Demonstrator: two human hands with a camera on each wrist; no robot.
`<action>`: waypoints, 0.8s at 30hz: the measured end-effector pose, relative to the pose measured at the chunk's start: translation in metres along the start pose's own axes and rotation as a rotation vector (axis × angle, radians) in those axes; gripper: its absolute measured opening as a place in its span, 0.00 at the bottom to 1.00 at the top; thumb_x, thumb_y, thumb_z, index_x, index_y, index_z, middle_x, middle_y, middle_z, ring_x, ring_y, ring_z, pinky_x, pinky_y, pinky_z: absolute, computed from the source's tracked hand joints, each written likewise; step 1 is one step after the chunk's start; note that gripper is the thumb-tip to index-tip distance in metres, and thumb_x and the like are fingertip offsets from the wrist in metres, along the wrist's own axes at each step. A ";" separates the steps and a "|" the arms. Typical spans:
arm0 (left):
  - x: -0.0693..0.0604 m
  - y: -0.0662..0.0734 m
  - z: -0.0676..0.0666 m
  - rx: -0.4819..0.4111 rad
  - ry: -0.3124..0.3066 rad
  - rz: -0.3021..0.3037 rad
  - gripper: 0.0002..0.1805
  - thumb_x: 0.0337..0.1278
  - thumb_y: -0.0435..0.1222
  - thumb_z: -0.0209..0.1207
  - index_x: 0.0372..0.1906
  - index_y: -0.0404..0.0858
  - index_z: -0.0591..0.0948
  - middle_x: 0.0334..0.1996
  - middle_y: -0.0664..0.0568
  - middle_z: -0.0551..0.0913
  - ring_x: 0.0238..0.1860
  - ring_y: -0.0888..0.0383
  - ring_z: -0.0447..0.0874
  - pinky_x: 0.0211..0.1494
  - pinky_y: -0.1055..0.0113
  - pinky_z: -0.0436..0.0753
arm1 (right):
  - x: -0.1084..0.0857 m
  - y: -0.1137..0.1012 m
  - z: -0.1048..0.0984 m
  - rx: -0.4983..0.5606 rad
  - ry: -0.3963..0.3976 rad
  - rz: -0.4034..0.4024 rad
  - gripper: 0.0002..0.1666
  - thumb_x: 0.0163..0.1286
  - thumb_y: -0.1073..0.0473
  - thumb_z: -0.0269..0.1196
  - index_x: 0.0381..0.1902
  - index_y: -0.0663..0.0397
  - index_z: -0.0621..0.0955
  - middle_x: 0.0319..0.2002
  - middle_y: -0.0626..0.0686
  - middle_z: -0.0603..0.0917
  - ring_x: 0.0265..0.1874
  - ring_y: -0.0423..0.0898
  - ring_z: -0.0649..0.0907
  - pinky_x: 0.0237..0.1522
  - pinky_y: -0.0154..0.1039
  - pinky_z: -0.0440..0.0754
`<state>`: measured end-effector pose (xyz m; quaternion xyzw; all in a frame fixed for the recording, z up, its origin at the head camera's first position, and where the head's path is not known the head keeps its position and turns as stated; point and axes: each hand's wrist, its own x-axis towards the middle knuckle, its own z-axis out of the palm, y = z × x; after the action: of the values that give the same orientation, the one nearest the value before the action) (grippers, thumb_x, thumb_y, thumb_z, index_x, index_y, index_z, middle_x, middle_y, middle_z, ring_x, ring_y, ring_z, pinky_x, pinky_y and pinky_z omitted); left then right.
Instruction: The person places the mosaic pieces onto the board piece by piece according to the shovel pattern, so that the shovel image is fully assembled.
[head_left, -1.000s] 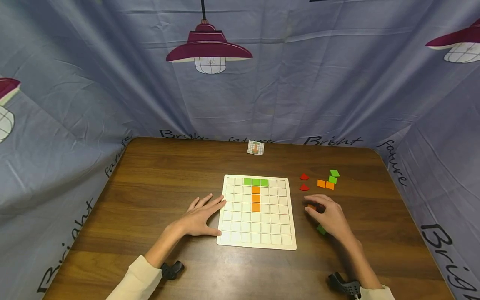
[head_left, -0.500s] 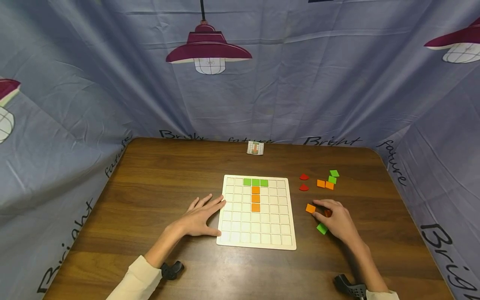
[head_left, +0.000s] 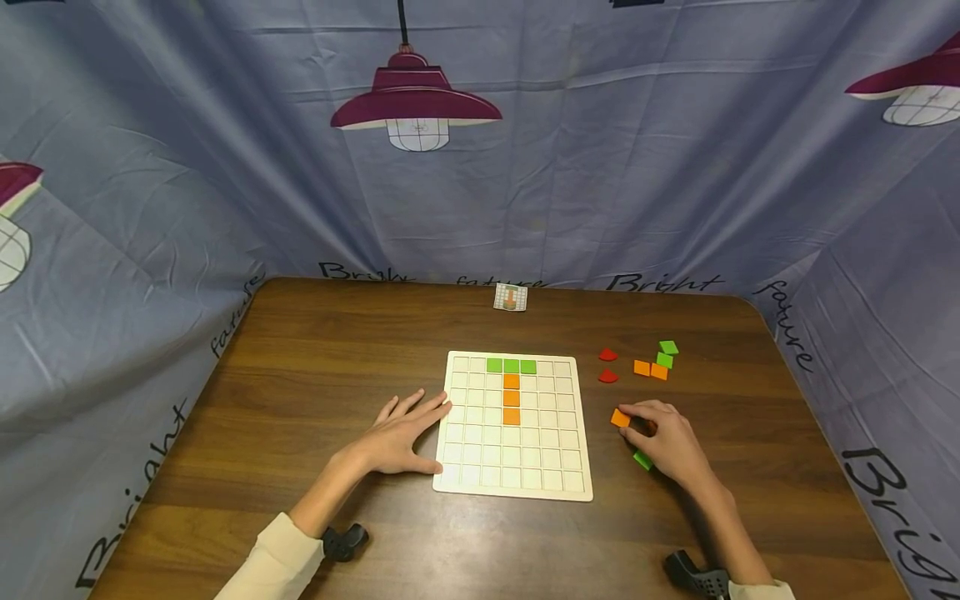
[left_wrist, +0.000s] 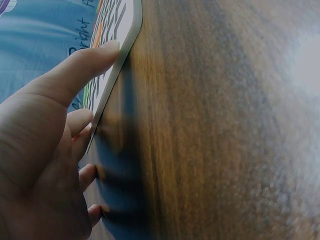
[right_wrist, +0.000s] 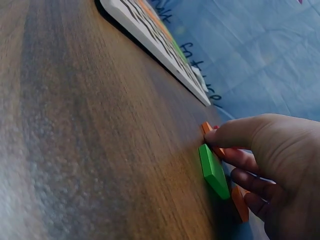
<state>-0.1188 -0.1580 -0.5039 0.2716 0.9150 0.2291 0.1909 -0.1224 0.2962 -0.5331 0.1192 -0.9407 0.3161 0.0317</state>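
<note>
We note left hand (head_left: 397, 440) spread, touching the left edge of a square white gridded board (head_left: 521, 456). Right hand (head_left: 670, 440) pinches a flat orange square tile (head_left: 619, 418) right of the board, on brown wooden bench (head_left: 480, 546). Farthest: small printed card (head_left: 511, 297).

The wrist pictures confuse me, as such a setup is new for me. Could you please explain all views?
No machine here: a person works at a table. The wide picture comes from a head camera, the close ones from a camera on each wrist. The pale board bears green tiles and orange tiles forming a T. To its right lie loose tiles and two red pieces; a small card lies beyond the board. The left hand touches the board; the right hand pinches an orange tile.
</note>
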 end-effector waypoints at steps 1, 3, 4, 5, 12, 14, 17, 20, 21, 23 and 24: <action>0.000 0.000 0.000 0.000 -0.001 -0.002 0.52 0.54 0.55 0.68 0.80 0.46 0.57 0.79 0.54 0.50 0.78 0.43 0.39 0.73 0.37 0.36 | 0.000 -0.001 0.000 -0.003 0.001 -0.003 0.21 0.60 0.66 0.72 0.53 0.62 0.85 0.48 0.60 0.84 0.52 0.64 0.77 0.53 0.64 0.73; 0.000 0.000 0.000 -0.001 0.000 -0.002 0.52 0.54 0.55 0.68 0.80 0.46 0.57 0.79 0.53 0.51 0.78 0.42 0.39 0.73 0.36 0.37 | 0.001 -0.003 0.000 -0.006 0.010 -0.015 0.21 0.60 0.66 0.72 0.52 0.62 0.86 0.48 0.60 0.84 0.51 0.64 0.78 0.52 0.64 0.73; 0.000 0.000 0.000 0.000 -0.001 -0.004 0.52 0.54 0.55 0.68 0.80 0.46 0.57 0.79 0.53 0.50 0.78 0.43 0.39 0.73 0.37 0.37 | 0.001 -0.004 0.001 -0.006 0.016 -0.022 0.21 0.60 0.66 0.72 0.52 0.62 0.86 0.48 0.60 0.84 0.51 0.64 0.78 0.52 0.64 0.73; -0.001 0.000 0.000 0.001 -0.002 -0.006 0.52 0.54 0.55 0.68 0.80 0.46 0.57 0.79 0.53 0.50 0.78 0.43 0.39 0.73 0.37 0.37 | 0.002 -0.006 0.001 -0.003 0.023 -0.030 0.21 0.60 0.67 0.72 0.52 0.62 0.86 0.47 0.60 0.84 0.50 0.63 0.78 0.52 0.64 0.73; 0.000 0.000 0.001 0.005 -0.002 -0.005 0.52 0.54 0.55 0.68 0.80 0.47 0.57 0.79 0.54 0.50 0.78 0.43 0.39 0.73 0.37 0.37 | 0.011 -0.027 0.008 0.036 0.033 -0.087 0.20 0.59 0.67 0.72 0.51 0.60 0.87 0.46 0.56 0.84 0.49 0.59 0.78 0.52 0.62 0.73; 0.000 0.000 0.001 0.004 0.001 -0.004 0.52 0.54 0.55 0.68 0.80 0.46 0.57 0.79 0.54 0.51 0.78 0.43 0.39 0.73 0.37 0.37 | 0.014 -0.036 0.011 0.048 0.023 -0.096 0.20 0.59 0.67 0.72 0.51 0.60 0.87 0.46 0.55 0.84 0.49 0.58 0.78 0.52 0.62 0.73; 0.000 0.000 0.001 0.002 0.002 -0.003 0.52 0.54 0.56 0.68 0.80 0.46 0.57 0.79 0.54 0.51 0.78 0.43 0.39 0.73 0.37 0.37 | 0.018 -0.047 0.017 0.071 -0.003 -0.108 0.20 0.59 0.67 0.72 0.51 0.59 0.87 0.46 0.54 0.84 0.49 0.56 0.78 0.53 0.61 0.74; -0.001 0.000 0.000 -0.001 0.004 0.000 0.52 0.54 0.55 0.68 0.80 0.46 0.57 0.79 0.54 0.50 0.78 0.43 0.39 0.73 0.37 0.37 | 0.022 -0.058 0.024 0.090 -0.024 -0.128 0.20 0.59 0.67 0.73 0.51 0.58 0.87 0.46 0.52 0.84 0.50 0.55 0.78 0.53 0.58 0.76; -0.001 0.000 0.000 0.000 0.004 0.001 0.52 0.54 0.56 0.68 0.80 0.46 0.57 0.79 0.54 0.50 0.78 0.43 0.39 0.73 0.36 0.37 | 0.023 -0.061 0.026 0.097 -0.027 -0.139 0.20 0.59 0.67 0.73 0.51 0.58 0.87 0.46 0.52 0.84 0.49 0.54 0.78 0.53 0.57 0.76; 0.000 0.000 0.000 0.001 0.005 0.003 0.52 0.54 0.56 0.68 0.80 0.46 0.57 0.79 0.54 0.51 0.78 0.43 0.39 0.73 0.36 0.37 | 0.024 -0.067 0.030 0.104 -0.032 -0.163 0.20 0.59 0.66 0.72 0.51 0.58 0.87 0.45 0.51 0.84 0.48 0.52 0.78 0.50 0.54 0.78; 0.000 0.000 0.000 0.001 0.006 0.003 0.52 0.54 0.56 0.68 0.80 0.46 0.57 0.79 0.54 0.51 0.78 0.43 0.39 0.73 0.36 0.37 | 0.025 -0.070 0.032 0.105 -0.033 -0.174 0.20 0.59 0.66 0.72 0.50 0.58 0.87 0.44 0.50 0.84 0.47 0.51 0.78 0.49 0.53 0.78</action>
<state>-0.1187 -0.1583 -0.5041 0.2725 0.9153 0.2297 0.1878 -0.1290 0.2175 -0.5138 0.2072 -0.9093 0.3590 0.0371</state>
